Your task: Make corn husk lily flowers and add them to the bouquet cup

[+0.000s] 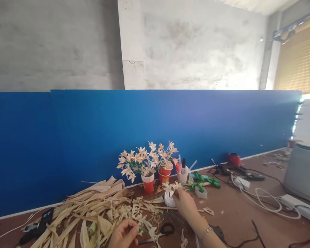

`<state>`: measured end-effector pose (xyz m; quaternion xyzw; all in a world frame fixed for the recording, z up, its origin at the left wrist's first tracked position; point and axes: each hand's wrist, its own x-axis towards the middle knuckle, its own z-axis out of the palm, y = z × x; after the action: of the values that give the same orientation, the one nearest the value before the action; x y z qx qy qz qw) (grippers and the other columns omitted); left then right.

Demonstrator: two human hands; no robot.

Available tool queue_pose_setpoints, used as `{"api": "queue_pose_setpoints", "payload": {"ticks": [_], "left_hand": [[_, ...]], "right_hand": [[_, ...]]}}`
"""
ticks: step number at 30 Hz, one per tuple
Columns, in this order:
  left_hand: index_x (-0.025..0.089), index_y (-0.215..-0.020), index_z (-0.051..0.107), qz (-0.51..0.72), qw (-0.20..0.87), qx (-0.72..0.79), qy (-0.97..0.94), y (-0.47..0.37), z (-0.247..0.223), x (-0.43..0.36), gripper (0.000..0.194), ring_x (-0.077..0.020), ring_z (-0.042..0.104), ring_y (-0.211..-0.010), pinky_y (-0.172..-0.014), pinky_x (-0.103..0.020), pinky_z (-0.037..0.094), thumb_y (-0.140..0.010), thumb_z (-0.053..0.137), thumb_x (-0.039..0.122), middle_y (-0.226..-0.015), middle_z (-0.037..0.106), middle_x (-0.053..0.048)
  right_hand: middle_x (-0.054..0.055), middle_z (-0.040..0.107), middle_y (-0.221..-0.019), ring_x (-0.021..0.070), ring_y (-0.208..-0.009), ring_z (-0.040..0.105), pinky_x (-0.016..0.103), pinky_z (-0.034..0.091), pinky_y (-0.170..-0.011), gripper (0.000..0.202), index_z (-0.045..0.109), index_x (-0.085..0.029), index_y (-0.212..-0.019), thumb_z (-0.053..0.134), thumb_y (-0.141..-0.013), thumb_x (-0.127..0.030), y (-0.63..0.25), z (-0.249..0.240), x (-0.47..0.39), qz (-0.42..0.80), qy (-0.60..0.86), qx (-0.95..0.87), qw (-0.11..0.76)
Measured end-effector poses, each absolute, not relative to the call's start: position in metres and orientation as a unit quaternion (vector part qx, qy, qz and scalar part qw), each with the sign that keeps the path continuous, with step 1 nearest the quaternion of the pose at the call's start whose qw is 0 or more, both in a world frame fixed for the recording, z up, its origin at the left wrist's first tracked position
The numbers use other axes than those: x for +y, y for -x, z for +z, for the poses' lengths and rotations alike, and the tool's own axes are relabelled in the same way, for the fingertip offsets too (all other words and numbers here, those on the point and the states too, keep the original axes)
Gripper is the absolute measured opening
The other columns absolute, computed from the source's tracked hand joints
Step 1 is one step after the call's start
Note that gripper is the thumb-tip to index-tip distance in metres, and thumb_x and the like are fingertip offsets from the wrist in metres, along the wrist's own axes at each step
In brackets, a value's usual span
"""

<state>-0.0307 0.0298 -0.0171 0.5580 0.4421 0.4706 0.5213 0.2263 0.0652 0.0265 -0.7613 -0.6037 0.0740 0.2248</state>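
My left hand (pixel 125 234) is low at the centre, thumb and forefinger pinched on a thin green stem (pixel 144 230). My right hand (pixel 182 203) reaches forward to pale flowers (pixel 172 186) above a white roll (pixel 169 199); its fingers are closed at the flowers, and whether they grip one is unclear. Behind, many pale flowers (pixel 142 158) stand in a red paper cup (pixel 148 185) and a second red cup (pixel 164 176). Black-handled scissors (pixel 167 228) lie between my hands.
Dried husks (pixel 93 206) heap at the left beside a black device (pixel 45 220). Right of the cups are a white pen cup (pixel 182 175), green bows (pixel 198 182) and a tape roll (pixel 200 192). Cables, a power strip (pixel 297 203) and a grey bin (pixel 302 170) lie farther right. A blue partition (pixel 155 120) stands behind.
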Motion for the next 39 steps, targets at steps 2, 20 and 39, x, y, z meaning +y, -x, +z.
{"api": "queue_pose_setpoints", "payload": {"ticks": [2,20,39], "left_hand": [[0.017,-0.062,0.06,0.475,0.524,0.438,-0.555,0.03,-0.016,0.03,0.048,-0.0122,0.051,-0.046,-0.048,-0.022,0.034,-0.056,0.067,0.064,-0.05,0.055,0.003],[0.017,-0.061,0.051,0.416,0.669,0.374,-0.489,0.022,-0.024,0.027,0.046,-0.0074,0.043,-0.035,-0.039,-0.02,0.032,-0.051,0.077,0.053,-0.045,0.05,0.006],[0.015,-0.059,0.054,0.404,0.646,0.388,-0.518,0.019,-0.018,0.02,0.047,-0.0091,0.047,-0.036,-0.041,-0.022,0.034,-0.049,0.075,0.055,-0.048,0.051,0.005]], "right_hand": [[0.01,0.069,-0.084,0.0238,-0.081,0.063,0.026,0.035,-0.06,0.013,0.062,-0.017,-0.08,0.049,-0.076,-0.018,-0.228,0.041,0.059,0.075,0.755,-0.611,0.227],[0.002,0.064,-0.078,0.0125,-0.07,0.056,0.021,0.039,-0.061,0.044,0.066,-0.014,-0.093,0.074,-0.05,-0.021,-0.161,0.053,0.023,0.69,0.311,-0.538,0.37],[-0.001,0.067,-0.073,0.0109,-0.065,0.061,0.015,0.04,-0.054,0.037,0.056,-0.018,-0.092,0.046,-0.061,-0.001,-0.152,0.038,0.012,0.382,0.453,-0.748,0.299]]}}
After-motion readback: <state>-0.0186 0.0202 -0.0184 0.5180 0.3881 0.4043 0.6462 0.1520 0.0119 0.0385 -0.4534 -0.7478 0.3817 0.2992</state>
